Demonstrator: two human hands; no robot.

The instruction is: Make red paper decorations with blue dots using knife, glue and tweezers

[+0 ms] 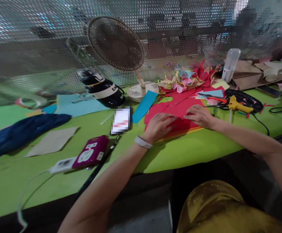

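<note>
Red paper sheets [155,111] lie in a pile near the table's front edge, with a yellow-orange sheet [199,130] showing under them. My left hand [159,125], a pale band on its wrist, rests on the red paper with fingers stretched out to the right. Facing it, my right hand [199,116] touches the same paper, its fingers slightly bent and apart. Between the hands only red paper shows; fine detail at the fingertips is blurred. A blue paper strip [144,106] lies left of the pile. Folded paper pieces [184,79] in several colours are heaped behind.
A yellow glue gun [239,105] and a black tray [250,100] sit at the right, near a clear bottle [230,66]. Leftward are a phone [121,119], a purple power bank [92,151] with a cable, a black flask [103,89] and a fan [116,43].
</note>
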